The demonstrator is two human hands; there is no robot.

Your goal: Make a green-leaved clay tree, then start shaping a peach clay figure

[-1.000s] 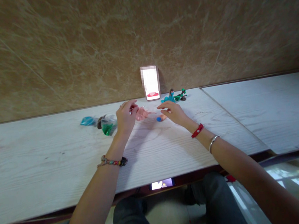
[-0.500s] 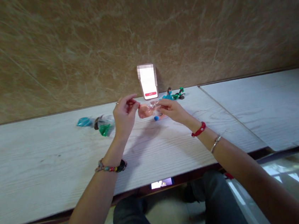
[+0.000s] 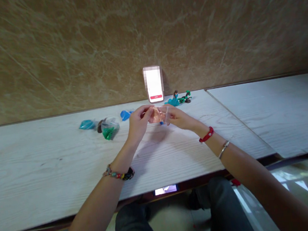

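Between my two hands is a clear plastic bag [image 3: 156, 116] with soft peach-coloured stuff in it, perhaps modelling clay. My left hand [image 3: 140, 122] is closed on its left side. My right hand [image 3: 180, 117] pinches the bag's clear right end. Just beneath it a small blue piece [image 3: 161, 123] shows, mostly hidden. Left of my left hand lies a blue lump [image 3: 125, 114]. Farther left sit a bag with green stuff [image 3: 108, 132], a brown lump [image 3: 99, 126] and a teal bag [image 3: 87, 124].
A phone with a bright screen [image 3: 154, 86] leans against the brown marbled wall [image 3: 81, 49]. To its right stand a small teal figure [image 3: 173, 99] and a green and brown piece [image 3: 186, 96]. Another lit screen [image 3: 165, 190] shows below the white table's [image 3: 74, 168] front edge.
My right hand has taken hold of the peach bag's clear end, and the bag has been lifted. My left hand has moved right and closed on it, uncovering the blue lump.
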